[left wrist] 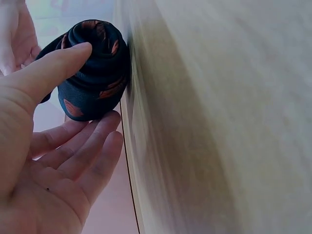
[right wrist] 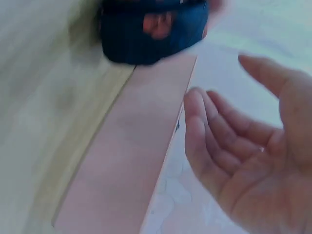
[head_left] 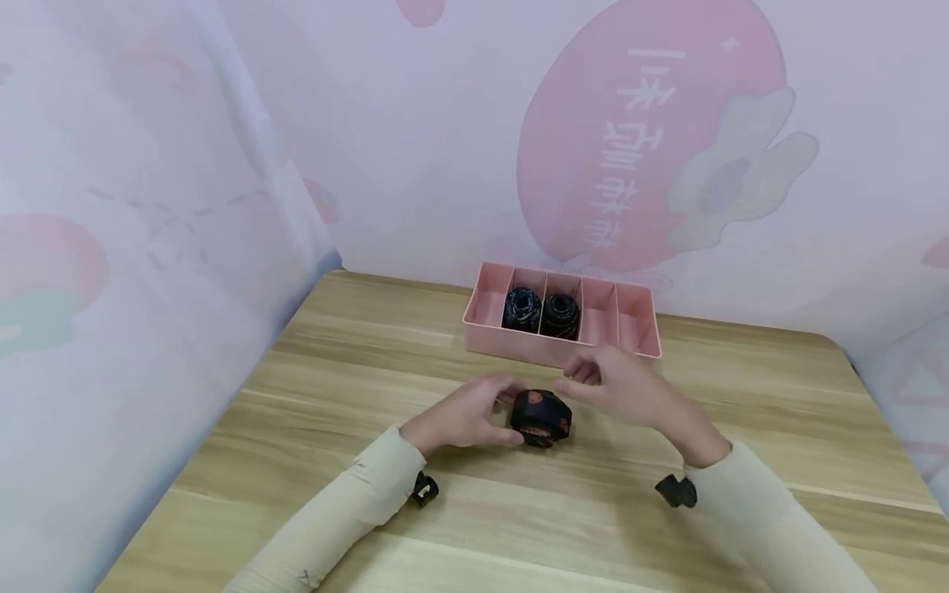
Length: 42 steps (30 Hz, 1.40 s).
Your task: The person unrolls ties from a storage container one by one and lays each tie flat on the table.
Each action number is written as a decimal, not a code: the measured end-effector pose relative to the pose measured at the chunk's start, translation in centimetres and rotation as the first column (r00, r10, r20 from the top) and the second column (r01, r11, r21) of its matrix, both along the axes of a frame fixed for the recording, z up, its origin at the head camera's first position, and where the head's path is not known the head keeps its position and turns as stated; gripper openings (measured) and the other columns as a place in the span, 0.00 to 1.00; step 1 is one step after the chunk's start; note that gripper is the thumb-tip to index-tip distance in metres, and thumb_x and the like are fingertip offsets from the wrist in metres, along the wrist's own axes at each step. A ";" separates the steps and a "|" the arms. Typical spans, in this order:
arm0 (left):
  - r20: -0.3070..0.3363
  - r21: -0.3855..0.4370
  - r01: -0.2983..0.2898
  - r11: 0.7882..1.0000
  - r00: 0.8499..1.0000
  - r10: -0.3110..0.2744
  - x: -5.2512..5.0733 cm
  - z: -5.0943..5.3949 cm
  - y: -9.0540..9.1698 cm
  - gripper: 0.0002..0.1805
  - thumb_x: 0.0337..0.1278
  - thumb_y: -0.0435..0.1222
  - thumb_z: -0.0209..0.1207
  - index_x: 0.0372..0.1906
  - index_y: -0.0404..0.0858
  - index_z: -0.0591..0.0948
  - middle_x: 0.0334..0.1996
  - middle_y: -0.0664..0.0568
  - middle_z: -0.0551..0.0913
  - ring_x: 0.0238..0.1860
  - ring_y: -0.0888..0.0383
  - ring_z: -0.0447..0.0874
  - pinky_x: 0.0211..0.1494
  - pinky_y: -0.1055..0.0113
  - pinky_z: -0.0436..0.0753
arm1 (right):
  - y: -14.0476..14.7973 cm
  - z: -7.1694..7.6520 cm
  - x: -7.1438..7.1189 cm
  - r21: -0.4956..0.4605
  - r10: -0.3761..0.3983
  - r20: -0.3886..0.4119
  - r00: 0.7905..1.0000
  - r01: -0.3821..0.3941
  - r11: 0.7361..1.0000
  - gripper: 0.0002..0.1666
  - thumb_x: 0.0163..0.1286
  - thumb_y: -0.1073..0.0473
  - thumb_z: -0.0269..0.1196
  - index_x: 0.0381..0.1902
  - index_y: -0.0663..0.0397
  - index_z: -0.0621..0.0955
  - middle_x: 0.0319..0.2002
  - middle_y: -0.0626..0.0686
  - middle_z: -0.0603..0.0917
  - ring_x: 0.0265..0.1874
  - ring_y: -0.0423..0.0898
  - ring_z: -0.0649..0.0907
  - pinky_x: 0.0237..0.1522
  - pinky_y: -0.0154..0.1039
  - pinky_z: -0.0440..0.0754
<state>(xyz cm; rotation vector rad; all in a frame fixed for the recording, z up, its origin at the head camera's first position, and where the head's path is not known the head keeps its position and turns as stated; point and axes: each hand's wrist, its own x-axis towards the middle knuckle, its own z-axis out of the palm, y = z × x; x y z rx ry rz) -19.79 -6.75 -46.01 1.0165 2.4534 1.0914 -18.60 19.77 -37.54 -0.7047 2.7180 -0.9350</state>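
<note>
Apparently to steady it, the left hand (head_left: 467, 414) grips a dark roll (head_left: 544, 418) on the bench (head_left: 356, 354) at lower centre, while the right hand (head_left: 617, 385), loosely curled, holds nothing.

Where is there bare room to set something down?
On the tabletop, left of the pink box and left sleeve, right of the right sleeve, and in front, between the sleeves. The box's leftmost and two rightmost compartments look free. Crowded: around the patterned roll, between left hand and right hand, and the compartments holding two dark rolls.
</note>
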 end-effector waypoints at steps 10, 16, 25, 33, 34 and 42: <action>-0.054 -0.015 0.016 1.000 0.998 -0.017 -0.1 0.3 0.1 0.33 0.57 0.41 0.77 0.65 0.35 0.78 0.59 0.50 0.85 0.58 0.59 0.87 0.64 0.68 0.85 | -4.8 -2.8 2.4 0.073 -0.243 -0.207 0.948 0.262 0.962 0.29 0.62 0.33 0.75 0.26 0.50 0.80 0.18 0.44 0.79 0.17 0.39 0.77 0.20 0.35 0.74; -0.108 -0.057 -0.021 0.998 0.994 0.014 -0.1 0.3 0.3 0.33 0.55 0.44 0.78 0.63 0.37 0.80 0.56 0.52 0.87 0.55 0.60 0.86 0.63 0.65 0.84 | -6.5 -3.1 2.8 0.128 -0.282 -0.354 0.892 0.345 0.930 0.32 0.55 0.32 0.79 0.28 0.50 0.76 0.19 0.46 0.75 0.15 0.44 0.75 0.16 0.37 0.69; -0.024 -0.018 -0.019 1.000 1.000 0.019 -0.1 0.7 0.8 0.34 0.54 0.39 0.79 0.63 0.31 0.79 0.57 0.46 0.86 0.56 0.55 0.88 0.63 0.68 0.86 | -2.7 -1.3 2.6 0.054 -0.317 -0.086 0.945 0.322 0.945 0.19 0.62 0.44 0.76 0.30 0.54 0.86 0.25 0.49 0.87 0.25 0.43 0.83 0.27 0.36 0.81; -0.012 -0.049 -0.032 0.998 0.999 0.032 -0.3 0.6 0.8 0.36 0.55 0.41 0.78 0.66 0.31 0.77 0.58 0.45 0.86 0.58 0.54 0.88 0.65 0.64 0.85 | 4.1 -1.6 2.1 -0.042 -0.325 0.229 0.917 0.343 0.938 0.21 0.66 0.48 0.74 0.44 0.62 0.87 0.37 0.54 0.92 0.36 0.47 0.91 0.40 0.38 0.88; -0.008 -0.053 -0.032 0.998 0.999 0.031 -0.4 0.6 0.8 0.36 0.55 0.41 0.78 0.66 0.31 0.77 0.59 0.44 0.86 0.58 0.54 0.87 0.65 0.64 0.85 | 4.9 -1.9 2.2 -0.055 -0.321 0.271 0.908 0.347 0.936 0.22 0.67 0.50 0.74 0.46 0.63 0.86 0.38 0.55 0.92 0.37 0.49 0.92 0.42 0.40 0.90; -0.040 -0.113 -0.017 0.993 0.999 0.012 -0.5 1.2 0.7 0.40 0.56 0.45 0.78 0.69 0.31 0.76 0.62 0.44 0.84 0.62 0.53 0.85 0.70 0.59 0.82 | 8.6 -4.3 2.2 -0.094 -0.283 0.419 0.863 0.351 0.932 0.23 0.69 0.55 0.72 0.53 0.68 0.85 0.43 0.56 0.92 0.40 0.47 0.91 0.48 0.43 0.91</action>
